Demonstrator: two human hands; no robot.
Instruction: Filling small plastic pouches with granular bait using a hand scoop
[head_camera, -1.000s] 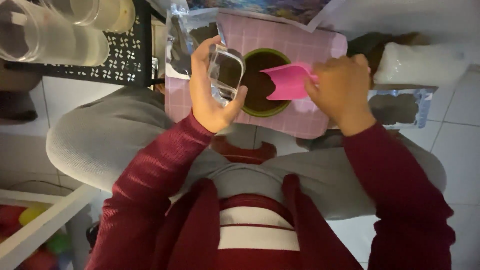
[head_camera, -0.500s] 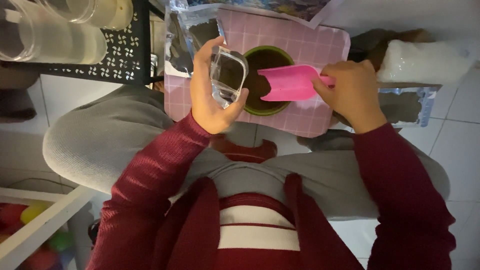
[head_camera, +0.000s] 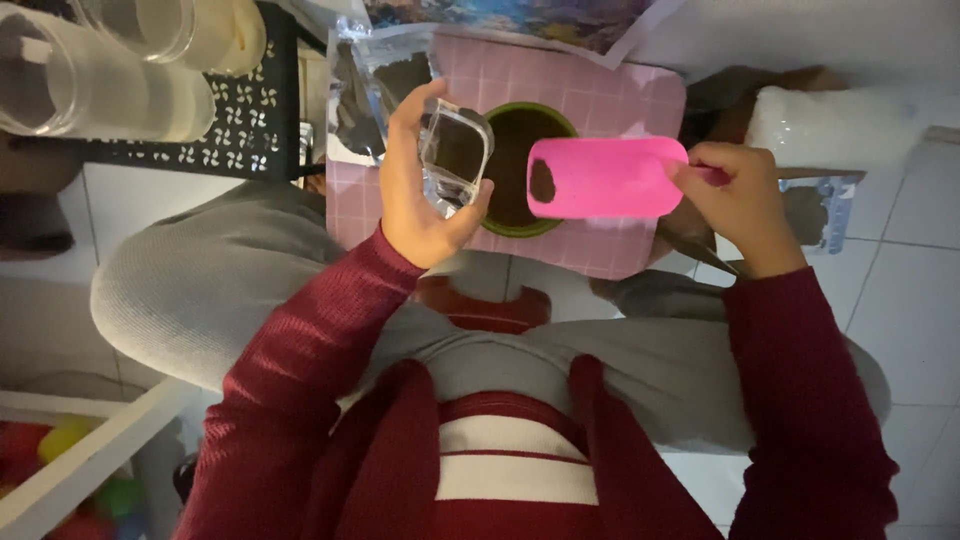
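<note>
The right hand (head_camera: 738, 205) has swung the pink scoop (head_camera: 605, 177) level over the green pot (head_camera: 525, 165) at the pink mat's (head_camera: 640, 90) middle; soil clings. The left hand (head_camera: 415, 195) stays clasped round a clear bag (head_camera: 455, 160).

Clear plastic container (head_camera: 455, 160), rounded-rectangular, dark soil showing through its walls; tilted, mouth facing the green pot (head_camera: 520, 165), gripped in the left hand (head_camera: 420, 190) just beside the pot's rim. Pink scoop (head_camera: 605, 177), flat and rounded at the corners, small dark clump of soil near its left end; held level by its handle in the right hand (head_camera: 740, 200), blade over the pot's right edge. Round green pot filled with dark soil, upright on a pink checked mat (head_camera: 610, 90).
</note>
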